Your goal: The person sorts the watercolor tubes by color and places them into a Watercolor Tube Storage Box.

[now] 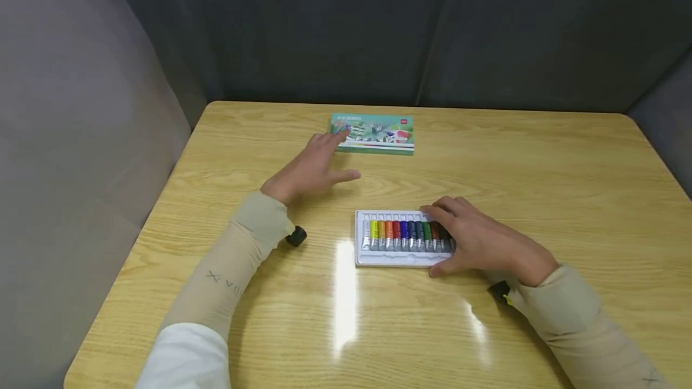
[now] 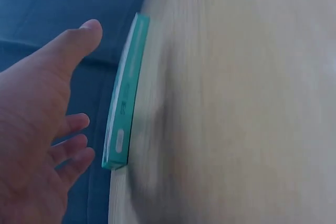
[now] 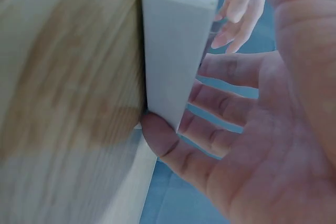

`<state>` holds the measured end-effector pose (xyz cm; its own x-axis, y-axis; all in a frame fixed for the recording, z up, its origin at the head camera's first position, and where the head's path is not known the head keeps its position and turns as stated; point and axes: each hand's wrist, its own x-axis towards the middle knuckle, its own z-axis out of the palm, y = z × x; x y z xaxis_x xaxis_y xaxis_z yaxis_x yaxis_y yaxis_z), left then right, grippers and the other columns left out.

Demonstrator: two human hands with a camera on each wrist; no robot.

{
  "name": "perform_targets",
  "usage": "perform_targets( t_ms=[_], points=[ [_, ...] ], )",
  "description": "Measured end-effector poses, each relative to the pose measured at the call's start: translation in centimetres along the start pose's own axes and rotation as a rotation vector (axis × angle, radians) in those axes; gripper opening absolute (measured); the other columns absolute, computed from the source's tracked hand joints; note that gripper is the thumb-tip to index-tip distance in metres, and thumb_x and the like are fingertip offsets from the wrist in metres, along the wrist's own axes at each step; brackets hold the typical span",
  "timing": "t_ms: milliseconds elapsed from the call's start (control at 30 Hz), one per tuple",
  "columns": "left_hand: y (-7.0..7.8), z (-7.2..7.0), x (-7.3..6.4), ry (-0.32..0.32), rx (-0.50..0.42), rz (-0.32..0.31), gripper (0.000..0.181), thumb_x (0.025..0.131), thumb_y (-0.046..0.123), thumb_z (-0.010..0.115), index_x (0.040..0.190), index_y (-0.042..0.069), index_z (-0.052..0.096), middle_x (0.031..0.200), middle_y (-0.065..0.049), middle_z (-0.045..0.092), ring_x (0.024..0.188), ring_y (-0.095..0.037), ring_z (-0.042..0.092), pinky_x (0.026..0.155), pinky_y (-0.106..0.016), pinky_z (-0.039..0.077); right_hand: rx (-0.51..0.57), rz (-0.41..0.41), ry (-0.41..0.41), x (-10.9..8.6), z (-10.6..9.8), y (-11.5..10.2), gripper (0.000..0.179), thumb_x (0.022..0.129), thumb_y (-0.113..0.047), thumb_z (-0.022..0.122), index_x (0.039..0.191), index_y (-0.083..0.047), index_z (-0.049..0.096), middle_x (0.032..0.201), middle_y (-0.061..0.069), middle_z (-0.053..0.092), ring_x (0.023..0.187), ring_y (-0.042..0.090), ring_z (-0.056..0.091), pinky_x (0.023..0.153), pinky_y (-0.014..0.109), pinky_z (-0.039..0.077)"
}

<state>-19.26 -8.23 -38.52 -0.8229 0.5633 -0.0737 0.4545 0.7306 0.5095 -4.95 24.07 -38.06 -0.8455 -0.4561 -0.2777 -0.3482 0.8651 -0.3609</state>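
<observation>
My right hand (image 1: 478,239) grips the right end of a white tray of paint tubes (image 1: 413,261), fingers at its far edge and thumb at its near edge. The paint tubes (image 1: 404,236) lie side by side in many colours; the hand hides those at the right. In the right wrist view, fingertips (image 3: 160,135) wrap a corner of the white tray (image 3: 176,51). My left hand (image 1: 313,167) is spread, its index finger overlapping the left end of a flat teal printed box (image 1: 373,135). The left wrist view has that teal box (image 2: 126,93) beyond the hand (image 2: 39,114).
Both things lie on a wood-grain table (image 1: 519,167), the teal box near its far edge. A dark cloth (image 1: 324,29) hangs behind the table, and a grey panel (image 1: 70,137) stands along the left side.
</observation>
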Motion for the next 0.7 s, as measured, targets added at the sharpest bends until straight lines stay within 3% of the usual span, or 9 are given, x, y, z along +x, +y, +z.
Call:
perform_targets(
  t_ms=[200, 333, 433, 567, 700],
  points=[
    [-1.0, -0.6, 3.2, 0.001, 0.061, -0.058, 0.101, 0.093, 0.066, 0.064, 0.167, 0.018, 0.016, 0.171, -0.004, 0.026, 0.163, -0.025, 0.013, 0.132, -0.046, 0.022, 0.0, -0.002, 0.007, -0.1, 0.1, 0.3, 0.115, 0.066, -0.071, 0.087, 0.156, -0.013, 0.044, 0.151, 0.012, 0.046, 0.135, 0.031, 0.045, 0.109, 0.056, 0.049],
    [-0.9, -0.6, 5.4, 0.02, 0.08, -0.078, 0.102, 0.091, 0.067, 0.066, 0.167, 0.016, 0.021, 0.172, -0.005, 0.021, 0.164, -0.026, 0.006, 0.134, -0.047, 0.016, 0.004, 0.0, 0.008, -0.3, 0.0, 0.6, 0.115, 0.066, -0.069, 0.089, 0.156, -0.014, 0.043, 0.151, 0.01, 0.045, 0.135, 0.03, 0.044, 0.109, 0.055, 0.049],
    [-0.7, -0.6, 6.7, -0.008, 0.116, -0.093, 0.105, 0.089, 0.069, 0.067, 0.167, 0.016, 0.021, 0.173, -0.007, 0.018, 0.165, -0.029, 0.0, 0.134, -0.048, 0.013, 0.017, -0.002, 0.007, -0.4, 0.0, 0.5, 0.114, 0.066, -0.068, 0.089, 0.156, -0.014, 0.043, 0.151, 0.01, 0.044, 0.135, 0.03, 0.043, 0.109, 0.055, 0.049],
    [-0.8, -0.5, 7.6, -0.064, 0.154, -0.117, 0.109, 0.088, 0.072, 0.067, 0.168, 0.018, 0.016, 0.176, -0.009, 0.008, 0.165, -0.031, -0.009, 0.135, -0.05, 0.006, 0.031, -0.017, 0.001, -0.2, 0.3, 0.2, 0.114, 0.067, -0.067, 0.089, 0.156, -0.014, 0.043, 0.15, 0.01, 0.044, 0.134, 0.031, 0.043, 0.109, 0.056, 0.049],
    [-1.3, -0.2, 7.9, -0.074, 0.177, -0.137, 0.113, 0.085, 0.075, 0.067, 0.168, 0.02, 0.012, 0.177, -0.008, 0.005, 0.164, -0.032, -0.011, 0.135, -0.05, 0.001, 0.031, -0.025, 0.002, 0.0, 0.5, -0.1, 0.113, 0.067, -0.065, 0.09, 0.156, -0.015, 0.043, 0.149, 0.009, 0.044, 0.134, 0.03, 0.043, 0.109, 0.055, 0.049]
  ],
)
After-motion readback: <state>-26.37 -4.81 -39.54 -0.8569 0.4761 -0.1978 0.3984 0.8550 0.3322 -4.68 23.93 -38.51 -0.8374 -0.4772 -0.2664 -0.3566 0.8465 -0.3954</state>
